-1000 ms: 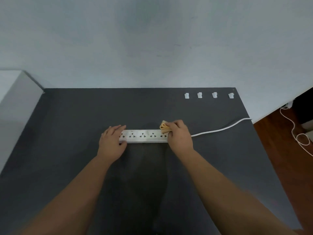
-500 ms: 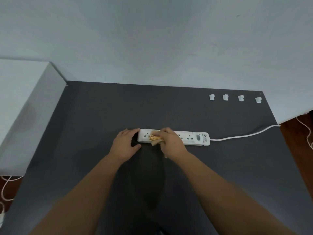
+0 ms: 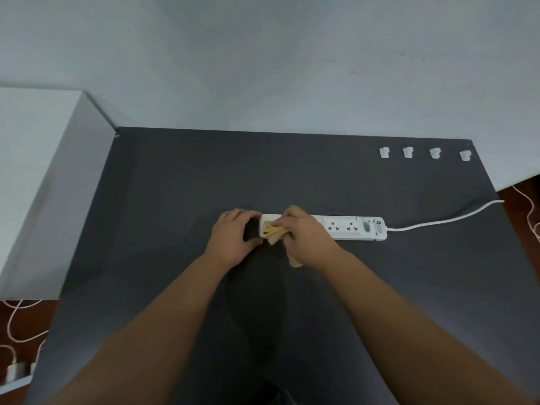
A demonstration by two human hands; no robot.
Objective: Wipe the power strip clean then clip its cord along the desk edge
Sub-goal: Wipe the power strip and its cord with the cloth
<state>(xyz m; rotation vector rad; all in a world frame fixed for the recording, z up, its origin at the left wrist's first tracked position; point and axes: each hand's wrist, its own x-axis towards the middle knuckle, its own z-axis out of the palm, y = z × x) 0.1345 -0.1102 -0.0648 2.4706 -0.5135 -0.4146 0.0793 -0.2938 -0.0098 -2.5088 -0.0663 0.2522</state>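
A white power strip (image 3: 355,228) lies across the middle of the dark grey desk (image 3: 292,176). My right hand (image 3: 306,238) presses a folded yellow cloth (image 3: 273,232) onto the strip's left end and covers the sockets there. My left hand (image 3: 233,238) cups that left end, thumb in front and fingers behind. The white cord (image 3: 444,220) runs from the strip's right end over the desk's right edge. Several white cable clips (image 3: 423,153) sit in a row along the far right edge of the desk.
A white cabinet (image 3: 43,176) stands against the desk's left side. A pale wall rises behind the desk. Loose cords lie on the wooden floor at the right (image 3: 530,211) and lower left (image 3: 17,325).
My right hand has slid the cloth from the strip's right end to its left end, uncovering the switch and right sockets. My left hand stays at the left end. The view shifted left.
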